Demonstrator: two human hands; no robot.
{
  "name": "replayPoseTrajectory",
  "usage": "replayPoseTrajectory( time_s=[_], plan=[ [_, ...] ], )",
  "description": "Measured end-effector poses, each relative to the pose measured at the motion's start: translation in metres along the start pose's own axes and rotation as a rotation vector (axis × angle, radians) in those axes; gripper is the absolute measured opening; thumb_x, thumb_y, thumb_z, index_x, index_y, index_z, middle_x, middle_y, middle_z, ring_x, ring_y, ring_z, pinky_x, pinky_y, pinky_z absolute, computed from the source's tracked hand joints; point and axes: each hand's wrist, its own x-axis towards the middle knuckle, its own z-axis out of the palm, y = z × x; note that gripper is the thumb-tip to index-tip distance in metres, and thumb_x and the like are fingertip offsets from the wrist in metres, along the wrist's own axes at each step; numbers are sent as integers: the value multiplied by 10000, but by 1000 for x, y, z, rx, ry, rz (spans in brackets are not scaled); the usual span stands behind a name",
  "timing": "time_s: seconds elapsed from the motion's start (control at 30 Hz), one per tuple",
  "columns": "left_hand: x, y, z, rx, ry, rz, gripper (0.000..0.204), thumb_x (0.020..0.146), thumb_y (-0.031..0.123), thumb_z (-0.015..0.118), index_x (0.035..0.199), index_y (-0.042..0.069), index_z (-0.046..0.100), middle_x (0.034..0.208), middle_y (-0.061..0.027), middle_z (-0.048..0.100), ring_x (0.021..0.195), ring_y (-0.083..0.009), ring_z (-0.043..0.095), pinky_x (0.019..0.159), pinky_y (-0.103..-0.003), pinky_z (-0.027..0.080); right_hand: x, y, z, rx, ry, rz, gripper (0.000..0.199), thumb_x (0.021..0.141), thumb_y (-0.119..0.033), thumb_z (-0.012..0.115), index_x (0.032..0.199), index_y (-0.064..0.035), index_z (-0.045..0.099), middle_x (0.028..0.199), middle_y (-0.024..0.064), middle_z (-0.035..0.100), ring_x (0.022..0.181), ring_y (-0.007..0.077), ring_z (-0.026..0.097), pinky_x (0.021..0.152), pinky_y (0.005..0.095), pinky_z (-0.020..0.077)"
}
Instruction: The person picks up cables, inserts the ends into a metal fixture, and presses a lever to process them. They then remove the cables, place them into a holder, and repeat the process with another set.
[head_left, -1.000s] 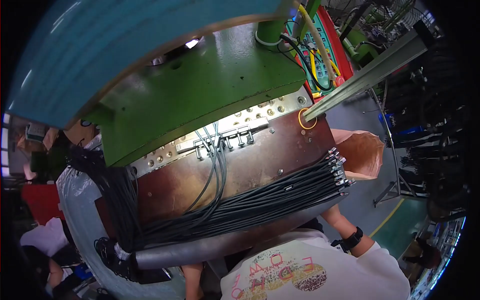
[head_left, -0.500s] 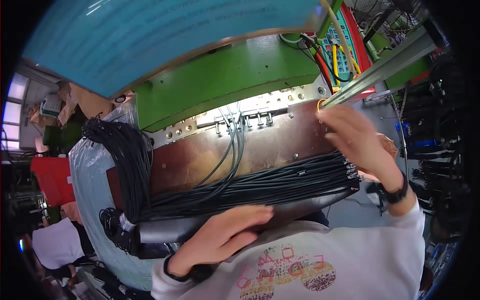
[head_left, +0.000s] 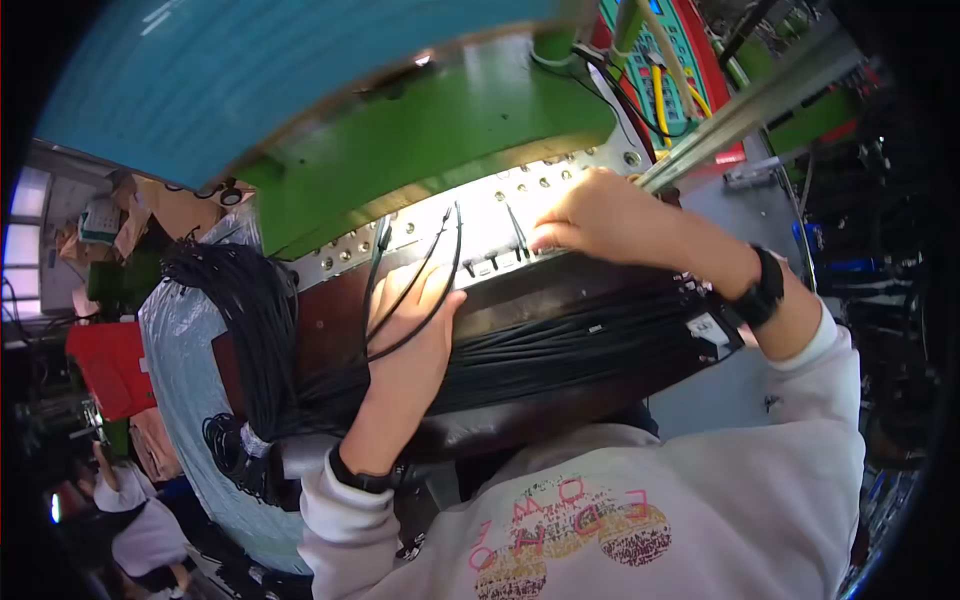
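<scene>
In front of the green press-like housing, a metal fixture bar (head_left: pixel 497 268) with small dark pegs lies along the near edge of the brightly lit plate. My left hand (head_left: pixel 410 325) is closed at its left end, fingertips partly lost in glare. Black cables (head_left: pixel 425 320) loop over the back of that hand, their ends pointing up over the lit plate. At the bar's right end my right hand (head_left: pixel 605 215) is closed, with thumb and fingers bent around it. A short dark cable end (head_left: pixel 517 230) stands beside the right fingers. My hands hide both ends of the bar.
A thick bundle of black cables (head_left: pixel 530 350) lies along the near side of the brown board. Another bundle (head_left: pixel 245 320) hangs at the left. The green housing (head_left: pixel 440 140) overhangs the plate. A metal rail (head_left: pixel 740 110) slants at the right; a red box (head_left: pixel 105 370) stands left.
Both hands have moved to the fixture bar, the left up from near my body, the right leftward from the rail. The bar has shifted nearer me, and the cables now loop over my left hand.
</scene>
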Motion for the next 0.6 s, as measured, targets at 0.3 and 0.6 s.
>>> replayPoseTrajectory(
  time_s=[0.3, 0.6],
  plan=[
    [9, 29, -26, 12, -74, -76, 539, 802, 252, 744, 1245, -3, 573, 1164, -239, 614, 1035, -366, 619, 878, -398, 497, -12, -17, -26, -68, 84, 153, 190, 892, -195, 633, 932, -15, 678, 787, 125, 662, 625, 288, 613, 594, 336, 499],
    [-75, -18, -38, 346, -232, 74, 623, 796, 335, 715, 1292, -3, 550, 1209, -162, 571, 1072, -342, 549, 906, -436, 456, -196, -46, -36, -790, 241, 876, 579, 782, -105, 705, 1309, 31, 509, 1367, 183, 515, 1271, 383, 465, 1038, 446, 405]
  ],
)
